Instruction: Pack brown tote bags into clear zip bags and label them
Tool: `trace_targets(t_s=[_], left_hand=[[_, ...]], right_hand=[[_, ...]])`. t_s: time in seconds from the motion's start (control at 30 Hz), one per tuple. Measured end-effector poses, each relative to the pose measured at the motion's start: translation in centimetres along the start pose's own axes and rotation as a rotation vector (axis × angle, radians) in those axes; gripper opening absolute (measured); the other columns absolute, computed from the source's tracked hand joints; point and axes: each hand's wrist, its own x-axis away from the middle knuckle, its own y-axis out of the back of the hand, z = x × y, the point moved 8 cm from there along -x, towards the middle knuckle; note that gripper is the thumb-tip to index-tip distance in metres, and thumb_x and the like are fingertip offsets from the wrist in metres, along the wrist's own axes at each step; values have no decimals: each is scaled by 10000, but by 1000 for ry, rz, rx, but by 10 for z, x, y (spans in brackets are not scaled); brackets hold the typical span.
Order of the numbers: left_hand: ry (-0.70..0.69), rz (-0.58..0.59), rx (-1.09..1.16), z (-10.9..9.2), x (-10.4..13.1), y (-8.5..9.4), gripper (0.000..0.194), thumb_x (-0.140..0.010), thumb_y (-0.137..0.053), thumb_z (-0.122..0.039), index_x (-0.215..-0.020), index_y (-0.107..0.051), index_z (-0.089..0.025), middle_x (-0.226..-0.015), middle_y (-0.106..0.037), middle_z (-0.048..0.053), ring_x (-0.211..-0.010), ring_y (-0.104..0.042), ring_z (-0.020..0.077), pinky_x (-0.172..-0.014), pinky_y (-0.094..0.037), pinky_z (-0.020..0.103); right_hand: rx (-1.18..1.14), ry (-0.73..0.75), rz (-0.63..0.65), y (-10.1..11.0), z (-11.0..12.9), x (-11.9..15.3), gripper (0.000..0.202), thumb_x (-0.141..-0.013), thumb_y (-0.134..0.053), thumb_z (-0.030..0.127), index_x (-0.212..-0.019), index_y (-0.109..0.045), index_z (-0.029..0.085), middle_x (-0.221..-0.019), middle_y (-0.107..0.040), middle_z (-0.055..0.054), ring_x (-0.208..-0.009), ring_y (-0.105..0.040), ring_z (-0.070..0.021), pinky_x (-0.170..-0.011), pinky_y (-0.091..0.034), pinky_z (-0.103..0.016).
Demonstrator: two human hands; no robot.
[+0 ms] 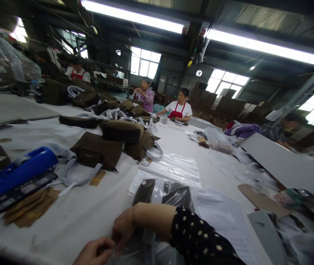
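Note:
A dark brown bag in clear plastic [177, 195] lies on the white table in front of me. My right hand [124, 230] reaches across it from the right, fingers bent down at the left edge of the plastic. Beside it, at the bottom, my left hand [95, 252] has its thumb and fingertips curled together at the plastic's edge. What either hand pinches is too small and dim to make out. Flat clear plastic bags [173, 167] are stacked just beyond the wrapped bag.
Brown bags with pale straps [96, 149] are heaped at the left. A blue tape dispenser [21, 173] stands near brown tags [31, 206]. Printed sheets [223, 217] and a jar [297, 198] lie at the right. Several people work farther back, one in a red apron [177, 112].

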Motion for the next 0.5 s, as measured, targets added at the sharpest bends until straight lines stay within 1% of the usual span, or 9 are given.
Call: trace_targets(t_s=[0.07, 0.13, 0.23, 0.27, 0.3, 0.33, 0.4, 0.43, 0.5], left_hand=[[-16, -49, 79, -25, -4, 15, 260, -645, -639, -467, -702, -675, -216, -704, -665, 24, -727, -598, 250, -700, -470, 346], [-57, -158, 240, -55, -8, 40, 307, -619, -698, -469, -790, -679, -216, -732, -672, 23, -743, -601, 237, -715, -476, 334], [-308, -321, 612, -110, -14, 81, 483, -649, -667, -552, -1039, -621, -271, -939, -683, 21, -940, -588, 231, -858, -459, 341], [-413, -317, 706, -127, -17, 89, 556, -657, -625, -612, -1104, -591, -282, -1039, -663, 27, -1036, -554, 237, -918, -433, 352], [-498, -279, 762, -142, -23, 93, 634, -651, -580, -673, -1148, -568, -280, -1136, -628, 37, -1131, -499, 247, -972, -397, 362], [-555, -220, 777, -154, -29, 92, 714, -632, -540, -727, -1181, -552, -271, -1222, -581, 45, -1213, -428, 257, -1017, -354, 370], [-592, -67, 722, -168, -46, 77, 857, -584, -472, -805, -1244, -511, -259, -1331, -494, 56, -1315, -288, 268, -1079, -263, 386], [-588, 15, 680, -172, -55, 65, 897, -571, -443, -826, -1268, -489, -263, -1354, -470, 57, -1336, -247, 271, -1095, -225, 402], [-594, 166, 594, -179, -69, 39, 908, -571, -413, -839, -1276, -483, -270, -1366, -455, 62, -1339, -241, 293, -1104, -181, 449]], right_hand=[[-43, -2, -157, 21, 1, 21, 207, -650, -718, 385, -626, -587, 225, -541, -562, 81, -582, -560, -137, -578, -435, -241], [-123, 59, -462, 56, 7, 74, 246, -726, -668, 364, -609, -527, 199, -520, -484, 81, -538, -480, -99, -583, -402, -226], [-393, 97, -1033, 102, -2, 206, 375, -828, -531, 428, -569, -425, 179, -497, -348, 80, -473, -347, -64, -490, -326, -207], [-524, 89, -1275, 108, -11, 260, 419, -832, -504, 472, -552, -388, 183, -489, -327, 80, -447, -318, -58, -449, -298, -204], [-643, 90, -1522, 103, -21, 314, 427, -830, -491, 505, -567, -387, 184, -499, -347, 78, -439, -327, -57, -435, -299, -200], [-743, 106, -1788, 89, -30, 366, 425, -817, -494, 534, -592, -402, 186, -515, -384, 74, -437, -354, -59, -430, -316, -200], [-854, 141, -2303, 34, -43, 445, 425, -766, -540, 579, -641, -418, 192, -537, -437, 73, -437, -409, -67, -426, -358, -200], [-868, 145, -2497, 0, -48, 467, 436, -747, -550, 601, -656, -417, 196, -537, -449, 75, -435, -427, -71, -426, -378, -201], [-894, 97, -2762, -70, -59, 479, 472, -718, -547, 646, -654, -407, 200, -514, -455, 82, -423, -447, -73, -424, -401, -200]])
